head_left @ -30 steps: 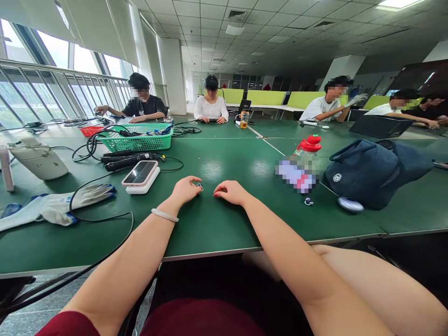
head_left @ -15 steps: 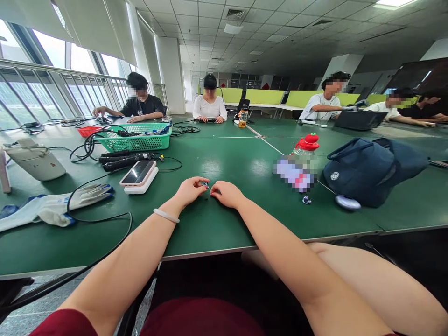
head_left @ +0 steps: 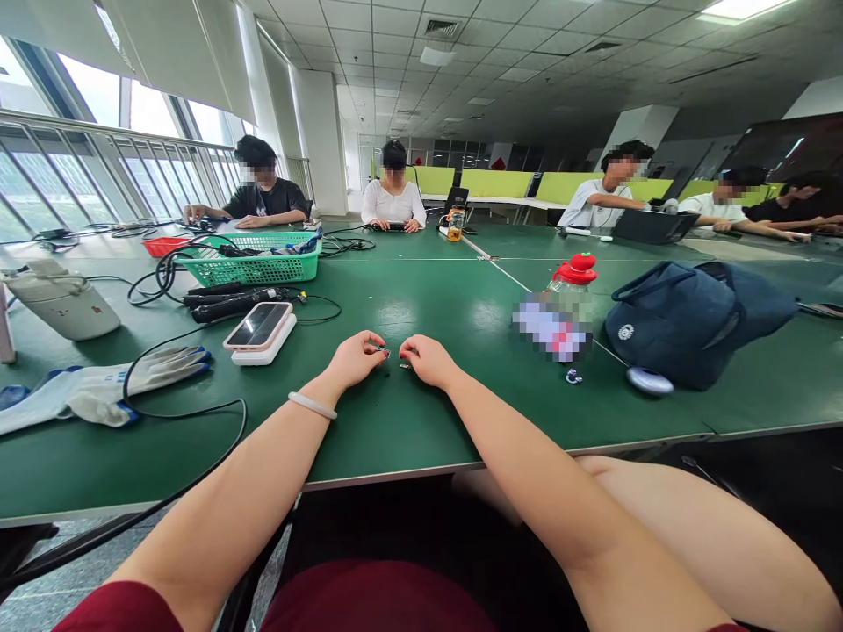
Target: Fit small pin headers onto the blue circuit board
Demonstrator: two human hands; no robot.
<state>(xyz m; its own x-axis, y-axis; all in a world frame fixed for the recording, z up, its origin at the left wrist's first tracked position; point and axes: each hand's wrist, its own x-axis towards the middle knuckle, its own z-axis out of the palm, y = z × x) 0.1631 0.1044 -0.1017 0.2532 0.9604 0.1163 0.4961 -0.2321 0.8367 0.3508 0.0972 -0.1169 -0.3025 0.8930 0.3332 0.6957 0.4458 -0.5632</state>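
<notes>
Both of my hands rest on the green table (head_left: 408,412), close together near its middle. My left hand (head_left: 354,358), with a pale bangle on the wrist, pinches a tiny dark and metallic part (head_left: 383,353) at its fingertips. My right hand (head_left: 428,360) has its fingers curled and pinched on another tiny piece (head_left: 404,362), too small to name. The two fingertips sit a few centimetres apart.
A phone on a white power bank (head_left: 258,331), black cables (head_left: 198,386), work gloves (head_left: 98,391) and a green basket (head_left: 254,259) lie to the left. A red-capped bottle (head_left: 559,312), a small ring-like item (head_left: 572,377) and a navy bag (head_left: 691,320) sit right. Several people sit at the far side.
My hands have drawn together from a wider gap, then settled lower on the table with the fingertips almost meeting. The view shifted slightly.
</notes>
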